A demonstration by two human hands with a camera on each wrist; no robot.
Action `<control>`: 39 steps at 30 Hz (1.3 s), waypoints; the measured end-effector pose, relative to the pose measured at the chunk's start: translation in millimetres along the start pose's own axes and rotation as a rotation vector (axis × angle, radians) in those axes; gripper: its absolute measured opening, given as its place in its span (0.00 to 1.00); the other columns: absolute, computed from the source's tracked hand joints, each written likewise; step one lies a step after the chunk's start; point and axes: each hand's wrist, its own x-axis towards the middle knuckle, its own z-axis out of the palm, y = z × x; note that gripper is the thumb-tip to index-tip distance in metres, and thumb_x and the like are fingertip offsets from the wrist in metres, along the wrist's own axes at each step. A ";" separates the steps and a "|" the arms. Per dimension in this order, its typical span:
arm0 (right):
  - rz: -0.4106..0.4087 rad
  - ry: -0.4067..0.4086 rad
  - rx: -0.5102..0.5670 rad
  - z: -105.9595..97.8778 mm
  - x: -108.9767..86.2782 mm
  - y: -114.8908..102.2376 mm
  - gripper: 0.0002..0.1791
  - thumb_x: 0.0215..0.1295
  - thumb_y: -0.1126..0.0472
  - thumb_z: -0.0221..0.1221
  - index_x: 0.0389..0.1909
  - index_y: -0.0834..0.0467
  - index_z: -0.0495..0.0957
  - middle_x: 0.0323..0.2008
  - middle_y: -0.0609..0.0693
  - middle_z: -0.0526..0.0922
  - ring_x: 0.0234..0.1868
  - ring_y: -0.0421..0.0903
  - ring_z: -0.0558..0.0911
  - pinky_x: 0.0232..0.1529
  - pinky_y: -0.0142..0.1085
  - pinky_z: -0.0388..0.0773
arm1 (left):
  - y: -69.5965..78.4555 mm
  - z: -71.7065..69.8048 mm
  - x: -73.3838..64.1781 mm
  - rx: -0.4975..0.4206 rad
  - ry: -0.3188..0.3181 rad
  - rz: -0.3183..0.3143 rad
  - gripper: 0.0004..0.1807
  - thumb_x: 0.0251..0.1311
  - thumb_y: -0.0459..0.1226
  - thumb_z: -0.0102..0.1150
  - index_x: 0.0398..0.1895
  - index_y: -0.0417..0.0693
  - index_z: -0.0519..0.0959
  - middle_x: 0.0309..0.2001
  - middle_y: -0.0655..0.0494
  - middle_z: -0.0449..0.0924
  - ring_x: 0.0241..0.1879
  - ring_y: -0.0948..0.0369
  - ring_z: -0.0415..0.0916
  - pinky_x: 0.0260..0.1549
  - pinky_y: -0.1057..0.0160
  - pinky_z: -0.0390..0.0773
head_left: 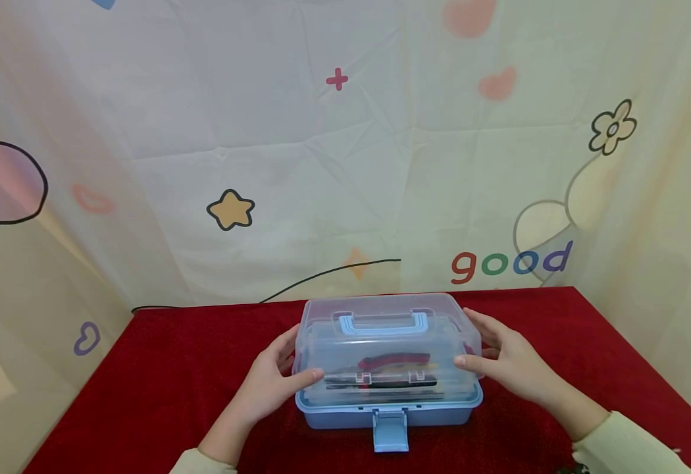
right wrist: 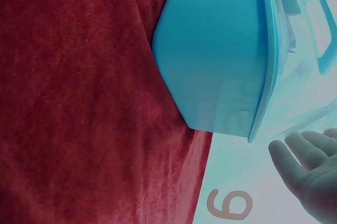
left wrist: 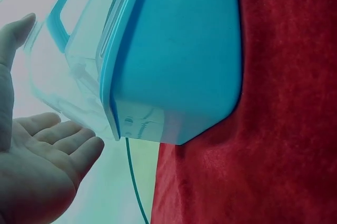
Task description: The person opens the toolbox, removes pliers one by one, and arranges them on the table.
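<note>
A toolbox with a clear lid [head_left: 328,309] and a light blue base [head_left: 328,419] stands on the red cloth. Its front latch [head_left: 390,431] hangs down, while the lid sits over the base. Through the plastic I see pliers with red handles [head_left: 401,359] and other dark tools, partly blurred. My left hand [head_left: 265,382] is at the lid's left side, fingers extended, thumb by the front corner. On the opposite side, my right hand [head_left: 514,362] is placed likewise, its thumb at the lid's front right. Whether the fingertips touch the lid, I cannot tell.
Red cloth [head_left: 174,368] covers the table around the toolbox. Behind it hangs a pale printed curtain [head_left: 298,197], which also runs along both sides. A blue carrying handle [head_left: 383,326] lies on top of the lid.
</note>
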 end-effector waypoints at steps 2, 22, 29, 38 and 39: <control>0.002 0.005 0.007 0.3 0.5 -0.6 0.46 0.56 0.50 0.64 0.72 0.58 0.53 0.66 0.65 0.65 0.50 0.57 0.80 0.38 0.37 0.84 | 0.4 -0.8 0.3 -0.014 -0.017 0.006 0.47 0.45 0.45 0.71 0.70 0.58 0.59 0.69 0.53 0.63 0.67 0.50 0.62 0.63 0.44 0.63; 0.014 0.079 0.030 0.4 9.5 -6.4 0.41 0.59 0.48 0.62 0.69 0.57 0.56 0.59 0.66 0.72 0.50 0.60 0.81 0.37 0.43 0.84 | 7.9 -2.6 -2.3 -0.004 0.043 0.009 0.45 0.43 0.46 0.73 0.68 0.59 0.64 0.63 0.55 0.71 0.62 0.49 0.69 0.50 0.51 0.79; -0.057 -0.080 0.064 -13.5 10.1 -1.8 0.45 0.56 0.53 0.64 0.71 0.56 0.51 0.64 0.66 0.66 0.54 0.62 0.77 0.41 0.44 0.83 | 9.1 -2.1 -1.5 0.022 0.077 -0.005 0.45 0.43 0.48 0.73 0.68 0.57 0.65 0.64 0.54 0.70 0.64 0.48 0.67 0.53 0.47 0.76; -0.126 -0.126 0.013 -17.4 9.3 8.5 0.52 0.52 0.53 0.67 0.74 0.52 0.47 0.66 0.62 0.65 0.61 0.67 0.70 0.45 0.47 0.82 | 12.3 -3.7 0.5 -0.011 0.084 -0.013 0.43 0.43 0.47 0.73 0.66 0.56 0.67 0.62 0.53 0.72 0.57 0.51 0.74 0.45 0.56 0.82; -0.135 -0.110 -0.001 -16.9 9.3 8.9 0.51 0.53 0.53 0.67 0.74 0.53 0.48 0.65 0.62 0.66 0.61 0.67 0.71 0.45 0.47 0.82 | 12.6 -3.7 1.1 -0.018 0.084 -0.014 0.43 0.43 0.47 0.73 0.66 0.56 0.67 0.62 0.53 0.73 0.57 0.51 0.75 0.45 0.56 0.82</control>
